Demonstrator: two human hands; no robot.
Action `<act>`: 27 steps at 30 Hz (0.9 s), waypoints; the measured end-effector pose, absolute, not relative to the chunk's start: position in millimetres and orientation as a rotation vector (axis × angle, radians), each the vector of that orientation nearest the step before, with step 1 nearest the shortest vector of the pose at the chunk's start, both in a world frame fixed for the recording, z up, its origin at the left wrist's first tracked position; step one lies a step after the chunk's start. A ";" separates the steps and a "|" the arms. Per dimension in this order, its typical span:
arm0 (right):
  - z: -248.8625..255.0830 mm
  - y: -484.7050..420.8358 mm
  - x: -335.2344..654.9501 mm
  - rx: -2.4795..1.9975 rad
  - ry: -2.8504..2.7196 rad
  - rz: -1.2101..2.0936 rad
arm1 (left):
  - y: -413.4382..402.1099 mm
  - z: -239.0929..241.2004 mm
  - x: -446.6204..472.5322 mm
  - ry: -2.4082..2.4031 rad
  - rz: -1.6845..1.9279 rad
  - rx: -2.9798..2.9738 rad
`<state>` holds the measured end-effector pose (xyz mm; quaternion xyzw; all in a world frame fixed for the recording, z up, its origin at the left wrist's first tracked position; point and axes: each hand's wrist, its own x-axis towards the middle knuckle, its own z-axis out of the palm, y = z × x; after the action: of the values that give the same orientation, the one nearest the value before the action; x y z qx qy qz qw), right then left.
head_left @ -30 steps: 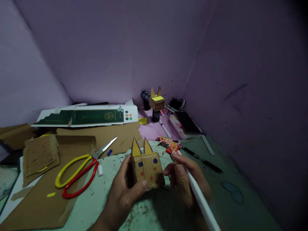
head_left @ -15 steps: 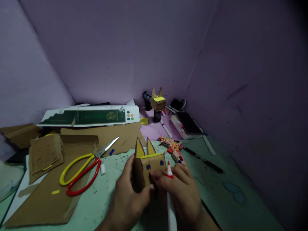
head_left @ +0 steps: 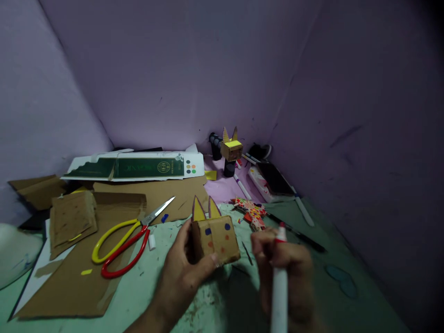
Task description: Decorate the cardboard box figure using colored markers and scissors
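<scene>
My left hand (head_left: 187,273) grips a small cardboard box (head_left: 222,243) by its left side and lower edge. The box has two pointed yellow ears outlined in purple, two dark blue dots and reddish marks on its front. To the right of it and apart from it, my right hand (head_left: 286,273) is closed around a white marker (head_left: 279,291) with a red tip pointing up. That hand is slightly smeared by motion. Between hand and box a thin dark sliver (head_left: 247,253) lies on the green cloth.
Scissors (head_left: 137,236) with yellow and red handles lie left on cardboard sheets (head_left: 69,296). Behind stand a similar eared box (head_left: 231,150) and a green printed carton (head_left: 149,166). A patterned glue gun (head_left: 255,213), a phone (head_left: 275,178) and a white marker (head_left: 303,210) are on the right.
My right hand has moved right, away from the box, with the marker. Reddish marks on the box front, covered before, now show. The box has tilted slightly.
</scene>
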<state>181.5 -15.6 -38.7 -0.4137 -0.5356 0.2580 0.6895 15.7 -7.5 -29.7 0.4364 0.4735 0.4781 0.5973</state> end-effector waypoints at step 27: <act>-42.2 -20.8 174.6 -1.022 -1.608 0.487 | -10.3 -33.0 20.3 1.019 1.157 0.976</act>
<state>174.6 -20.8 -42.2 -0.4325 -0.6804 0.2061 0.5545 20.3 -10.3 -33.0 0.4232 0.4417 0.5014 0.6119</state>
